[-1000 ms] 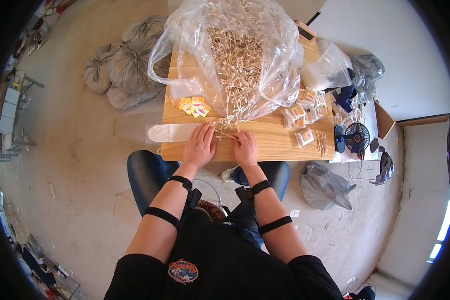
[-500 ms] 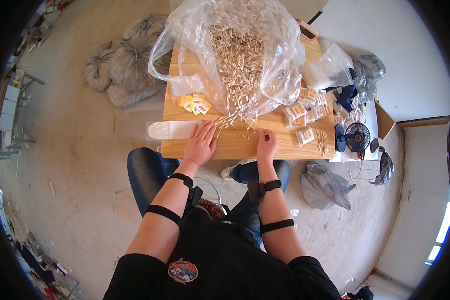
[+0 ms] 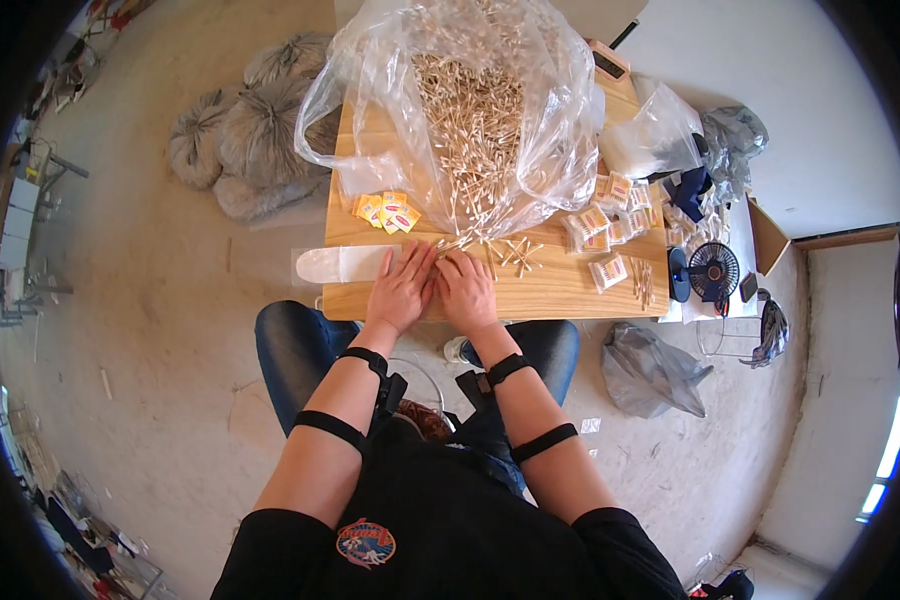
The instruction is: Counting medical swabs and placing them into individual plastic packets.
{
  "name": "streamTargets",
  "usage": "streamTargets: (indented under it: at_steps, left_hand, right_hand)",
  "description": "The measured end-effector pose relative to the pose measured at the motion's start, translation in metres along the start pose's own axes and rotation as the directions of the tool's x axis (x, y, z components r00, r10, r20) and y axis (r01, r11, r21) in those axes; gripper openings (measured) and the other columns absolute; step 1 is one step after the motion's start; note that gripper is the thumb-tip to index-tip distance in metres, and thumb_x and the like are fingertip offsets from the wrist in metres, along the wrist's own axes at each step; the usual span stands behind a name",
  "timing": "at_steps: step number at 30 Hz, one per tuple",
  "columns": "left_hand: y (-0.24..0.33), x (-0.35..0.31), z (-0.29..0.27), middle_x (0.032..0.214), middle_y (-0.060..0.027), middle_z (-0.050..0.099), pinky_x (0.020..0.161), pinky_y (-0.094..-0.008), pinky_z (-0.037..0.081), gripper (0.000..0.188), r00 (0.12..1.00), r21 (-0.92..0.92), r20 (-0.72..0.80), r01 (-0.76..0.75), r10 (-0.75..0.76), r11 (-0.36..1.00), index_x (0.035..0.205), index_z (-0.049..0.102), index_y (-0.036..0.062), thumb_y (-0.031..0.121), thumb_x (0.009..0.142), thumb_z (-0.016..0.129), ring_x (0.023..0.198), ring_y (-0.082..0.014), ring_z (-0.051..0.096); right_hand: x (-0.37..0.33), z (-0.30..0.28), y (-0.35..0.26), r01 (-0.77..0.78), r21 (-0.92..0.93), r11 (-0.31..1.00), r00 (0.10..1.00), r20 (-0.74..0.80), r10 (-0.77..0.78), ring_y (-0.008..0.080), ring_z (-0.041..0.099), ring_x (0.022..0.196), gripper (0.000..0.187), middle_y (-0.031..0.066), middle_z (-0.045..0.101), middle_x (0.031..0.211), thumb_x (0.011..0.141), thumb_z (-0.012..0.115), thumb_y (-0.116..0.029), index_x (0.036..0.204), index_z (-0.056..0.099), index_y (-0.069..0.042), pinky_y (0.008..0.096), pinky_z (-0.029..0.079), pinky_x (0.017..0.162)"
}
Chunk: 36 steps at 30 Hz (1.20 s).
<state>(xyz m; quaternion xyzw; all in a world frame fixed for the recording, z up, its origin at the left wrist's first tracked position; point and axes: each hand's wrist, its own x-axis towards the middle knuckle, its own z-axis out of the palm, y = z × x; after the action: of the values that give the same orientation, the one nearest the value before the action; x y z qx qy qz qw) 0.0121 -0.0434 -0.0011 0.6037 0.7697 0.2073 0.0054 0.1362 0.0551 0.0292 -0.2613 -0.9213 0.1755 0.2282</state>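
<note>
My left hand [image 3: 398,292] lies flat on the wooden table near its front edge, fingers stretched forward, beside a long white strip of clear-edged film [image 3: 350,263]. Close against it, my right hand [image 3: 468,292] rests on the table with its fingers extended, fingertips at a few loose cotton swabs [image 3: 456,243]. The thumbs and whatever lies under the palms are hidden. More loose swabs [image 3: 515,256] lie just right of my right hand. Beyond both hands, a large clear plastic bag [image 3: 370,110] spills out a heap of cotton swabs [image 3: 475,120].
Yellow printed cards [image 3: 387,211] lie left of the bag. Packed swab packets [image 3: 608,271] and a small row of swabs [image 3: 643,283] are at the right. A small black fan [image 3: 714,268] stands beyond them. Stuffed grey sacks [image 3: 260,130] sit on the floor at left.
My right hand has moved left from the table's front right to beside my left hand, and its curled fingers have straightened. Loose swabs have shifted. My left hand stays put.
</note>
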Motion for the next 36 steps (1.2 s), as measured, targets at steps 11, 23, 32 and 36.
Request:
streamTargets:
  at_steps: [11, 23, 32, 36]
  left_hand:
    - [-0.002, -0.003, -0.004, 0.140, -0.0010, 0.053, 0.116, -0.0480, 0.024, 0.040, 1.000, -0.052, -0.017, -0.014, 0.013, 0.999, 0.128, 0.058, 0.0106, 0.020, 0.089, 0.058, 0.135, -0.0179, 0.042]
    - [-0.003, -0.001, -0.004, 0.124, -0.0127, 0.057, 0.106, -0.0432, 0.040, 0.031, 0.987, -0.234, -0.138, 0.046, -0.080, 0.971, 0.108, 0.058, 0.0044, 0.000, 0.078, 0.059, 0.124, -0.0319, 0.050]
    - [-0.005, -0.001, -0.004, 0.118, -0.0116, 0.056, 0.106, -0.0434, 0.039, 0.023, 0.988, -0.222, -0.131, 0.047, -0.078, 0.974, 0.100, 0.061, 0.0049, 0.003, 0.077, 0.057, 0.119, -0.0318, 0.051]
    - [-0.007, -0.003, -0.007, 0.116, -0.0110, 0.057, 0.107, -0.0454, 0.038, 0.019, 0.991, -0.171, -0.130, 0.003, -0.026, 0.985, 0.096, 0.062, 0.0068, 0.006, 0.077, 0.058, 0.118, -0.0298, 0.052]
  right_hand:
    - [-0.012, -0.029, 0.065, -0.091, -0.100, 0.991, 0.986, -0.151, 0.075, 0.0338, 0.057, 0.106, 0.020, 0.0123, 0.063, 0.104, 0.078, 0.060, -0.003, 0.098, 0.064, -0.005, 0.0428, 0.047, 0.093]
    - [-0.003, -0.005, 0.026, -0.063, 0.012, 0.998, 0.997, -0.033, 0.064, 0.0323, 0.057, 0.091, 0.012, 0.0101, 0.061, 0.092, 0.079, 0.063, -0.006, 0.091, 0.065, -0.007, 0.0424, 0.049, 0.080]
    - [-0.016, 0.004, 0.022, -0.073, 0.127, 0.989, 0.997, -0.016, 0.075, 0.0352, 0.058, 0.091, 0.009, 0.0130, 0.060, 0.092, 0.082, 0.063, -0.007, 0.091, 0.064, -0.006, 0.0438, 0.049, 0.079]
    - [-0.007, -0.001, 0.024, -0.404, 0.118, 0.907, 0.910, -0.044, 0.412, 0.0378, 0.058, 0.093, 0.018, 0.0166, 0.061, 0.096, 0.083, 0.066, -0.012, 0.098, 0.060, -0.005, 0.0461, 0.048, 0.081]
